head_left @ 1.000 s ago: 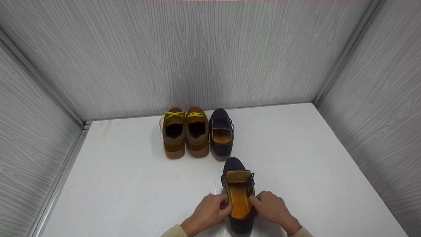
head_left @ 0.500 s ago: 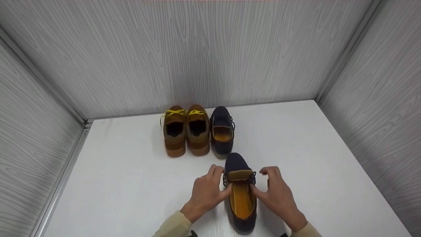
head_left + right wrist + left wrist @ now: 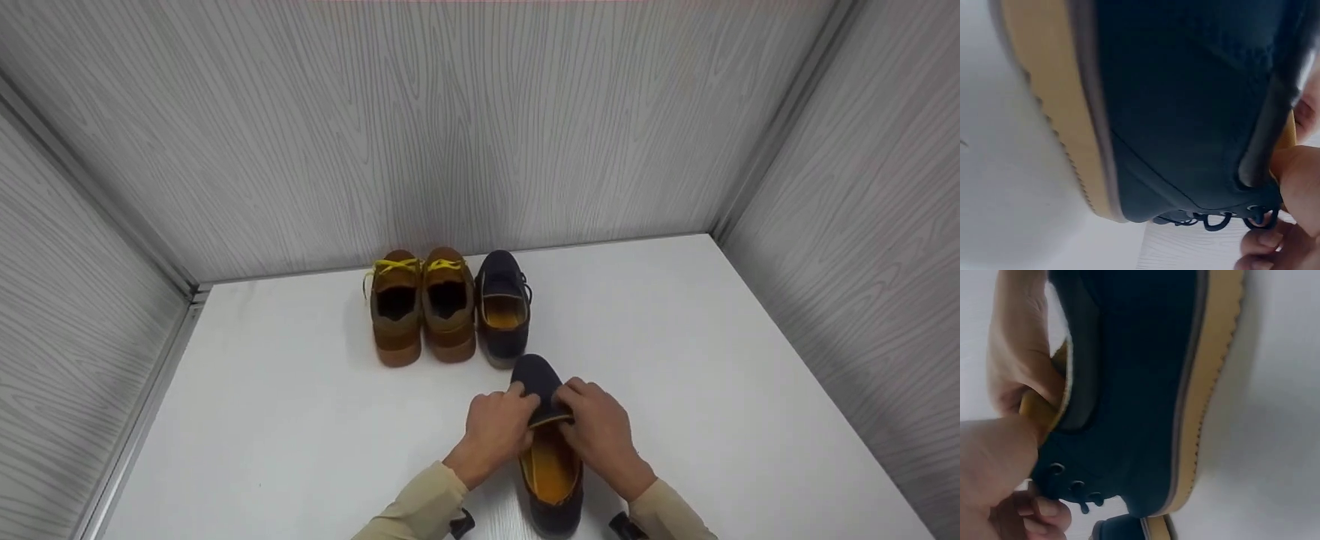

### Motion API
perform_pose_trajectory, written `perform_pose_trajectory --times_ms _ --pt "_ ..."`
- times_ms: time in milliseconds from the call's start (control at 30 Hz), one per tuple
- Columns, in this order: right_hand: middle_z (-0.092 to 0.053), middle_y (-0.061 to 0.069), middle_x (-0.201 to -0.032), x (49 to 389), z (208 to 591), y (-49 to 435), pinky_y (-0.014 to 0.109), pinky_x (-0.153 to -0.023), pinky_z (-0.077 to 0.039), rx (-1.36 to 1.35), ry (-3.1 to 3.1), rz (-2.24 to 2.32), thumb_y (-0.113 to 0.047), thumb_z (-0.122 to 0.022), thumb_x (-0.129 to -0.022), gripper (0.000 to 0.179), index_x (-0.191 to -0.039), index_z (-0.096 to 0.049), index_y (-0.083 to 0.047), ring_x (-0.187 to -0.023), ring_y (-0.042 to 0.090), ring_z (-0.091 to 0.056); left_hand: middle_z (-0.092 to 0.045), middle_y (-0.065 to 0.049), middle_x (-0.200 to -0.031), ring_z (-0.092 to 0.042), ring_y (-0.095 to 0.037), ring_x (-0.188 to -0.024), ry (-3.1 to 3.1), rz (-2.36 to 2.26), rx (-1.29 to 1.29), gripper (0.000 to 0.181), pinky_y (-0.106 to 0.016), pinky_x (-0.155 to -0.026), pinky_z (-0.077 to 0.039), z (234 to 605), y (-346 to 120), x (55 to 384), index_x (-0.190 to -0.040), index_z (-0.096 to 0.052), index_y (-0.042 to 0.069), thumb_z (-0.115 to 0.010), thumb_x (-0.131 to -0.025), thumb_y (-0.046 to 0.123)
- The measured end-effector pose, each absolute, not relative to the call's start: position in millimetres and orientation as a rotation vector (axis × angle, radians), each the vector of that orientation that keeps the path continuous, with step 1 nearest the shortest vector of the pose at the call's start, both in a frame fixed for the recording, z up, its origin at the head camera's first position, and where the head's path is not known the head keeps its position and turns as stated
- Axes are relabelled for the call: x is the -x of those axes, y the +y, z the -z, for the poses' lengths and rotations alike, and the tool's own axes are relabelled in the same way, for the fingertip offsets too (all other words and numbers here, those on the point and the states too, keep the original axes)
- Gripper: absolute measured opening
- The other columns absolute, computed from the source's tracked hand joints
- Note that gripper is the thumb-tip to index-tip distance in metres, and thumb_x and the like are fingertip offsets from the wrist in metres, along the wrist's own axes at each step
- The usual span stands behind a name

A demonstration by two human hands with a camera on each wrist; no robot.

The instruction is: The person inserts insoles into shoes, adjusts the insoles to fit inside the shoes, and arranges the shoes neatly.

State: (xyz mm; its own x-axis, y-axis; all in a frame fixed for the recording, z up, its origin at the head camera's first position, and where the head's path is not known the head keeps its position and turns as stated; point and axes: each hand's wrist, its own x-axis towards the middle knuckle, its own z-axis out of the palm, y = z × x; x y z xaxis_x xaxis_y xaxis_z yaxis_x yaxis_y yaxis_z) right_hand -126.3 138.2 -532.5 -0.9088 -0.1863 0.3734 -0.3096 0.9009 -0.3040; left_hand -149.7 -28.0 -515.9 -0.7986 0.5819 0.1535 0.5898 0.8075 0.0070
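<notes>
A navy lace-up shoe (image 3: pixel 556 517) with a yellow-orange insole stands on the white table, toe pointing away from me. My left hand (image 3: pixel 501 427) pinches the left edge of its tongue (image 3: pixel 547 411), thumb inside the opening. On the opposite edge, my right hand (image 3: pixel 596 431) pinches the tongue too. In the left wrist view, the navy shoe's side (image 3: pixel 1134 371) shows eyelets and a tan sole. Dark lace loops (image 3: pixel 1219 220) hang by the fingertips in the right wrist view. Both hands partly cover the shoe's middle in the head view.
Against the back wall stand two brown shoes (image 3: pixel 397 337) (image 3: pixel 450 337) with yellow laces. Right beside them is a second navy shoe (image 3: pixel 504 341), just beyond the toe of the handled one. Grey wood-grain panels (image 3: pixel 420 127) enclose the table (image 3: pixel 300 420) at the back and sides.
Both hands have moved forward from the shoe's side rims to its tongue and now pinch it. The tongue, earlier folded with its tan side showing, now shows its navy side.
</notes>
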Motion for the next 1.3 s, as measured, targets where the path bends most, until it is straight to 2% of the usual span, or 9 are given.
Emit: perform_pose_trajectory --times_ms 267,367,467,733,933,1167,1300 --pt "-0.057 -0.004 -0.076 121 547 136 0.03 -0.056 -0.035 -0.43 -2.614 -0.437 -0.008 -0.074 -0.066 0.022 -0.081 -0.061 -0.017 -0.065 0.016 -0.041 -0.049 -0.004 -0.076 -0.05 -0.017 -0.05 -2.786 0.026 0.967 0.03 -0.033 -0.045 -0.044 523 -26 141 -0.09 -0.066 0.013 -0.069 -0.08 0.042" --pt "-0.057 -0.003 -0.078 120 551 136 0.032 -0.057 -0.035 -0.435 -2.634 -0.43 -0.009 -0.075 -0.065 0.023 -0.082 -0.06 -0.016 -0.067 0.017 -0.042 -0.049 -0.004 -0.077 -0.051 -0.017 -0.052 -2.776 0.006 0.947 0.033 -0.033 -0.044 -0.044 527 -24 138 -0.09 -0.065 0.013 -0.068 -0.08 0.044" --pt "-0.054 -0.003 -0.08 118 552 135 0.033 -0.059 -0.036 -0.419 -2.664 -0.417 -0.011 -0.076 -0.066 0.025 -0.082 -0.057 -0.016 -0.069 0.017 -0.043 -0.051 -0.003 -0.077 -0.054 -0.017 -0.055 -2.765 0.004 0.916 0.028 -0.032 -0.044 -0.044 532 -21 136 -0.089 -0.065 0.014 -0.07 -0.078 0.039" --pt "-0.047 -0.007 -0.069 119 556 129 0.032 -0.06 -0.035 -0.387 -2.677 -0.405 -0.006 -0.075 -0.063 0.029 -0.073 -0.05 -0.019 -0.064 0.015 -0.038 -0.056 -0.002 -0.074 -0.057 -0.018 -0.062 -2.757 0.003 0.872 0.017 -0.032 -0.046 -0.047 538 -19 132 -0.087 -0.069 0.016 -0.072 -0.077 0.029" --pt "-0.048 -0.008 -0.07 119 563 128 0.033 -0.063 -0.037 -0.415 -2.617 -0.468 -0.003 -0.071 -0.061 0.027 -0.074 -0.054 -0.019 -0.067 0.014 -0.04 -0.055 0.001 -0.069 -0.054 -0.015 -0.06 -2.703 0.094 0.913 0.011 -0.03 -0.044 -0.044 541 -20 135 -0.08 -0.069 0.016 -0.072 -0.074 0.024" --pt "-0.041 -0.009 -0.07 119 564 134 0.028 -0.057 -0.03 -0.416 -2.627 -0.53 -0.002 -0.071 -0.061 0.032 -0.071 -0.046 -0.019 -0.065 0.013 -0.033 -0.053 -0.002 -0.071 -0.054 -0.017 -0.061 -2.706 0.11 0.945 0.024 -0.031 -0.045 -0.044 542 -27 135 -0.082 -0.066 0.013 -0.071 -0.075 0.036" --pt "-0.038 -0.01 -0.07 120 563 134 0.027 -0.057 -0.03 -0.451 -2.663 -0.551 -0.001 -0.07 -0.061 0.032 -0.073 -0.046 -0.019 -0.065 0.012 -0.033 -0.054 -0.001 -0.073 -0.055 -0.016 -0.064 -2.699 0.151 0.982 0.023 -0.031 -0.048 -0.046 543 -28 135 -0.082 -0.067 0.012 -0.072 -0.076 0.034"
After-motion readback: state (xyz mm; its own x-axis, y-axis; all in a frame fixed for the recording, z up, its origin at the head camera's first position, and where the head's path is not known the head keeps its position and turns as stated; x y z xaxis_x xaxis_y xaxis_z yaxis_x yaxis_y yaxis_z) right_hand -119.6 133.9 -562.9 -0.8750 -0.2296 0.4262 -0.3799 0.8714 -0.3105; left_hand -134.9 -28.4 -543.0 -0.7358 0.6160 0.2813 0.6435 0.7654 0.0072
